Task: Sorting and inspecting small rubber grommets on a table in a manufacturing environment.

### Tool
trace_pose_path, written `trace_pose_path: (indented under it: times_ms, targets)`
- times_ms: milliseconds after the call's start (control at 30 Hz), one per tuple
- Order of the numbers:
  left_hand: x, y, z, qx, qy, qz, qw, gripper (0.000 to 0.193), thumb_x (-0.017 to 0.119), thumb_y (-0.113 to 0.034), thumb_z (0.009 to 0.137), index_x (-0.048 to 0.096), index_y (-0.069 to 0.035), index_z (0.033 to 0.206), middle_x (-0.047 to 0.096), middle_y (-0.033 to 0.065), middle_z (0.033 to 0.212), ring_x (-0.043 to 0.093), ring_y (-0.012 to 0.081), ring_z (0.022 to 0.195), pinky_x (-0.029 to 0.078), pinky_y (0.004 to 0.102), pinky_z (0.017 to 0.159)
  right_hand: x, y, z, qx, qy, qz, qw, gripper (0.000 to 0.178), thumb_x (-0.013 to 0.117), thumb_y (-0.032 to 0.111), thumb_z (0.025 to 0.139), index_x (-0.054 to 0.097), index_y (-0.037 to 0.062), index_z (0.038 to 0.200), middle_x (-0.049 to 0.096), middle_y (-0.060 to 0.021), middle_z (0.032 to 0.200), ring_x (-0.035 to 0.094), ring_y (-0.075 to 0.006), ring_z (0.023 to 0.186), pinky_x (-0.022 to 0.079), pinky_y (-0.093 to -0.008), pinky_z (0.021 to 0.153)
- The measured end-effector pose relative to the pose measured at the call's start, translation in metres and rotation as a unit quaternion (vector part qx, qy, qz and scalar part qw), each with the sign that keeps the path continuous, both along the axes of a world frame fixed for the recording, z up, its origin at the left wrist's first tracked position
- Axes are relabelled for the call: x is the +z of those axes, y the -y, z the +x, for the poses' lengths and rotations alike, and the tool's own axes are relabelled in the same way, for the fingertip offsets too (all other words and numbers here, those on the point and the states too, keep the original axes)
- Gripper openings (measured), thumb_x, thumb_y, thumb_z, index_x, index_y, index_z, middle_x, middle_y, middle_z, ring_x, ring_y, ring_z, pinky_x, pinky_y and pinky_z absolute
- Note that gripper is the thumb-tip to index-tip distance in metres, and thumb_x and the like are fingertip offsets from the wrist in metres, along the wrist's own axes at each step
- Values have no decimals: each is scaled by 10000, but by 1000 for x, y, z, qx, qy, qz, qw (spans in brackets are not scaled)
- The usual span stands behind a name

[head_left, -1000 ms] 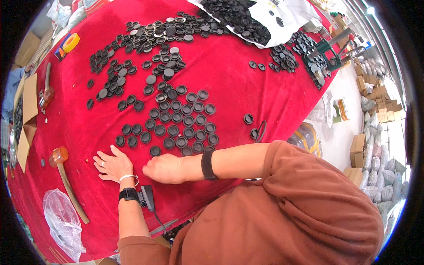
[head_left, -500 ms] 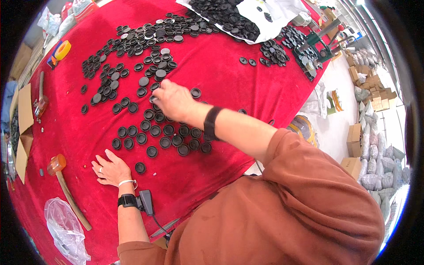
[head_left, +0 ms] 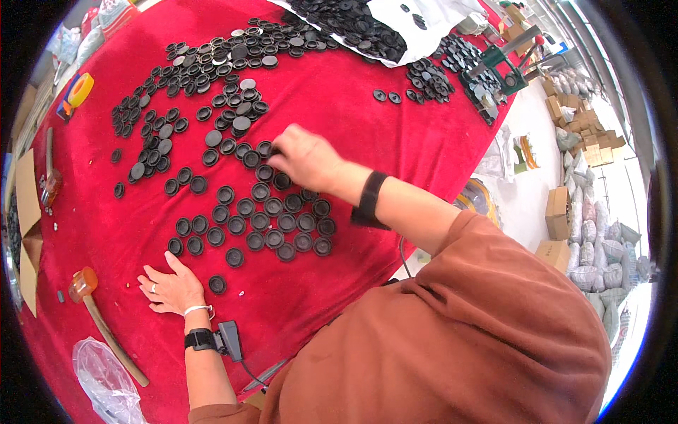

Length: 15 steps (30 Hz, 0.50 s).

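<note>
Many round black caps, shaped like shallow cups, lie on a red cloth [head_left: 367, 141]. My right hand [head_left: 305, 157] is over the far side of the near group of caps [head_left: 259, 191]. Its fingers are curled together and point down at the caps; anything in their grip is hidden. At the near left, my left hand [head_left: 173, 286] lies palm down on the cloth with fingers spread and nothing in it. One single cap [head_left: 217, 284] sits just right of it, and another cap [head_left: 175, 246] lies just beyond its thumb.
Beyond are a bigger spread of caps [head_left: 212, 67], a white bag [head_left: 417, 35] spilling black discs, and a green hand press [head_left: 505, 74]. At left lie an orange-headed mallet [head_left: 83, 281], tape [head_left: 81, 90], an open carton [head_left: 28, 230] and a clear plastic bag [head_left: 102, 378].
My right hand has moved rightward over the caps, away from the far cluster. My left hand keeps its place on the cloth. The whole view has shifted slightly.
</note>
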State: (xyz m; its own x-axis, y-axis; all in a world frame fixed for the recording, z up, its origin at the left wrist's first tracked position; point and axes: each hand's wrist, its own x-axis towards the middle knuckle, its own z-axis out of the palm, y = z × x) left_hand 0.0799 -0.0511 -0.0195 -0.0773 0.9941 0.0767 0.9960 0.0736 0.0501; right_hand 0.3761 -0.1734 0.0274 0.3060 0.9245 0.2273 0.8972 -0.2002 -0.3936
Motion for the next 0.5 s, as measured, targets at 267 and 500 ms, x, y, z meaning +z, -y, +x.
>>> trace_pose_path:
  times_ms: [267, 500]
  targets:
    - [-1, 1, 0, 2, 1, -14, 1000, 721, 374, -589, 902, 342, -50, 1379, 262, 193, 1468, 201, 328, 1375, 150, 592, 1064, 3, -29, 17, -15, 63, -17, 998, 246, 640, 269, 799, 635, 98, 975, 562, -105, 895, 575, -286, 918, 502, -392, 765]
    - [0, 1, -1, 0, -2, -23, 1000, 724, 373, -586, 904, 336, -46, 1385, 253, 200, 1470, 198, 337, 1374, 152, 600, 1058, -15, -25, -22, 120, 85, -63, 987, 110, 583, 123, 721, 641, 74, 800, 547, -91, 843, 567, -271, 869, 504, -388, 720]
